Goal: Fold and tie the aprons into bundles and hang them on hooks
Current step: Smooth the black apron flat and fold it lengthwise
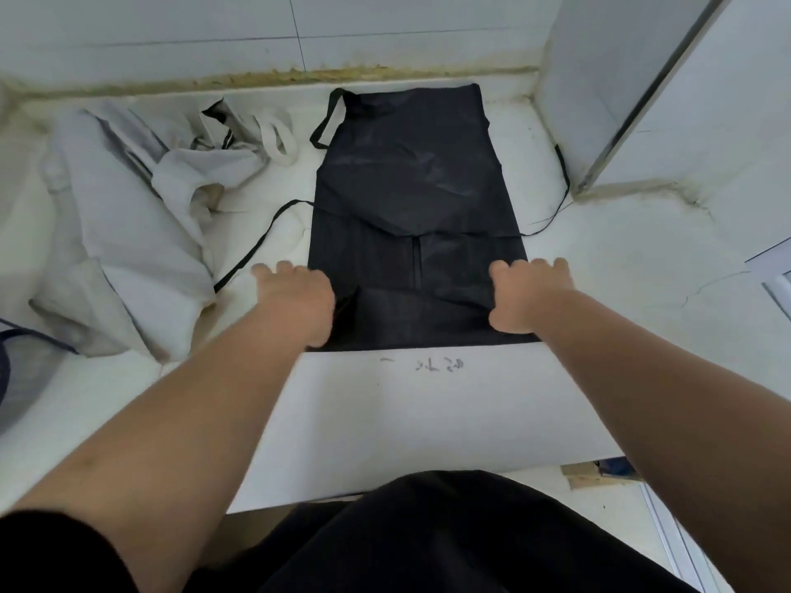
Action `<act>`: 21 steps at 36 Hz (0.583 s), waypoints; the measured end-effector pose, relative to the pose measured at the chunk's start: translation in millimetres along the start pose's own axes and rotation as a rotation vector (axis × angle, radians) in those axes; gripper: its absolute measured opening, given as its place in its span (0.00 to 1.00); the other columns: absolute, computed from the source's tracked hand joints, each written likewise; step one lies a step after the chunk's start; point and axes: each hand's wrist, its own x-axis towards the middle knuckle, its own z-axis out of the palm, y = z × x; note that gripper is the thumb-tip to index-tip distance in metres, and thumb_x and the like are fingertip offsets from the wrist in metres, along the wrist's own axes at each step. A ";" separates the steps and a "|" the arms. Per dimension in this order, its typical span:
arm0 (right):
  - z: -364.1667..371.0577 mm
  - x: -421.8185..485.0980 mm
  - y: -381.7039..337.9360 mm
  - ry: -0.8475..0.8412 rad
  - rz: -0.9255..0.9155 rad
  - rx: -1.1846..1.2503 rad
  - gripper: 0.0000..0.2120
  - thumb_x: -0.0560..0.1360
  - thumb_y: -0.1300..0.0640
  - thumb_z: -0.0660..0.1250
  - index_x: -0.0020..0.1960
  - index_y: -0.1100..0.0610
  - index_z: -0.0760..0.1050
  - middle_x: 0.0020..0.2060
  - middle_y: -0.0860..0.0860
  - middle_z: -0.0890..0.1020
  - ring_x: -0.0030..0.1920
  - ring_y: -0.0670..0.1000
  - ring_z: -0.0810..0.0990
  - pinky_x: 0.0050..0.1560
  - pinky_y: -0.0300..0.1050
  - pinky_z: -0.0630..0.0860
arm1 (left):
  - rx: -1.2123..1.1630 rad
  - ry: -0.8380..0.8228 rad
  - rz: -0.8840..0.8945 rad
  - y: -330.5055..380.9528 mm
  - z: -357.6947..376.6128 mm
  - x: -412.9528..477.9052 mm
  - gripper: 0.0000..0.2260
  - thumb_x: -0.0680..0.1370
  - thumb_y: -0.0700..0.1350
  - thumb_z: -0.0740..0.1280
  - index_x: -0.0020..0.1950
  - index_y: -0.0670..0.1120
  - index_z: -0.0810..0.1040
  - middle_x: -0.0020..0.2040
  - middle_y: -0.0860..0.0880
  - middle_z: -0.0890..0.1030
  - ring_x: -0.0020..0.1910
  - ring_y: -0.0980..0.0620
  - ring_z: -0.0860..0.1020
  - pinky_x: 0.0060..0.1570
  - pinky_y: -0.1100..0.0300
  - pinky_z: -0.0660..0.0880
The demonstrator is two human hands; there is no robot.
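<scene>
Left of the left hand (295, 301): heap of pale aprons (128, 233) crumpled on the white counter (428, 413), with a black tie strap (257, 246) trailing between heap and hand. Left hand has fingers straight, palm down on the left edge of the black apron (411, 199), close to the near hem. Apron lies flat between both hands, bib end away from them, neck loop (329, 117) far-left. Right hand (528, 293) same: fingers extended, flat on the right edge, no visible pinch. Second tie (563, 186) runs beyond it.

Left hand (295, 295) motion-blurred; scribble (421, 364) illegible
</scene>
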 end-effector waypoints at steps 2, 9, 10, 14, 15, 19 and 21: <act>8.9 2.9 -11.6 0.066 -0.089 -0.055 0.28 0.72 0.52 0.62 0.71 0.51 0.60 0.66 0.54 0.67 0.67 0.59 0.65 0.70 0.60 0.54 | 0.119 0.089 0.050 22.6 4.9 -5.9 0.40 0.75 0.46 0.65 0.78 0.42 0.41 0.77 0.40 0.49 0.76 0.38 0.48 0.69 0.34 0.51; 46.6 1.4 -39.8 0.123 -0.274 0.149 0.26 0.82 0.46 0.46 0.78 0.51 0.45 0.77 0.52 0.49 0.75 0.58 0.52 0.75 0.57 0.44 | -0.197 0.055 0.466 63.2 23.7 -9.6 0.37 0.79 0.50 0.59 0.78 0.52 0.38 0.78 0.47 0.34 0.76 0.47 0.34 0.74 0.43 0.39; 52.2 0.2 -40.4 0.126 -0.281 0.167 0.27 0.82 0.44 0.45 0.78 0.51 0.43 0.77 0.52 0.48 0.75 0.59 0.51 0.75 0.57 0.43 | -0.289 0.060 0.480 62.6 28.2 -8.3 0.34 0.80 0.54 0.57 0.78 0.53 0.39 0.78 0.48 0.35 0.77 0.49 0.35 0.75 0.46 0.40; 65.0 -2.7 -37.9 0.139 -0.316 0.143 0.37 0.73 0.34 0.31 0.78 0.50 0.41 0.78 0.51 0.45 0.75 0.59 0.48 0.74 0.57 0.39 | -0.390 0.170 0.411 61.5 50.7 -5.4 0.31 0.80 0.64 0.47 0.78 0.55 0.40 0.79 0.51 0.38 0.77 0.52 0.38 0.75 0.51 0.40; 65.8 -2.9 -37.1 0.143 -0.317 0.134 0.40 0.70 0.33 0.28 0.78 0.50 0.41 0.78 0.51 0.45 0.75 0.59 0.49 0.74 0.56 0.39 | -0.395 0.190 0.390 62.4 54.9 -5.4 0.31 0.80 0.65 0.45 0.78 0.54 0.39 0.79 0.52 0.38 0.77 0.52 0.38 0.75 0.51 0.39; 67.1 3.4 -30.1 0.140 -0.258 0.190 0.35 0.77 0.34 0.38 0.78 0.50 0.41 0.78 0.51 0.46 0.76 0.58 0.48 0.75 0.54 0.39 | -0.442 0.196 0.294 62.4 62.0 -4.7 0.32 0.78 0.66 0.44 0.78 0.55 0.38 0.79 0.54 0.38 0.77 0.51 0.37 0.75 0.48 0.37; 65.7 4.9 -26.1 0.124 -0.246 0.194 0.33 0.78 0.35 0.41 0.78 0.49 0.42 0.78 0.50 0.45 0.76 0.58 0.47 0.75 0.53 0.38 | -0.438 0.178 0.253 59.5 61.0 -4.6 0.33 0.78 0.67 0.43 0.78 0.55 0.39 0.78 0.56 0.38 0.77 0.51 0.37 0.74 0.46 0.37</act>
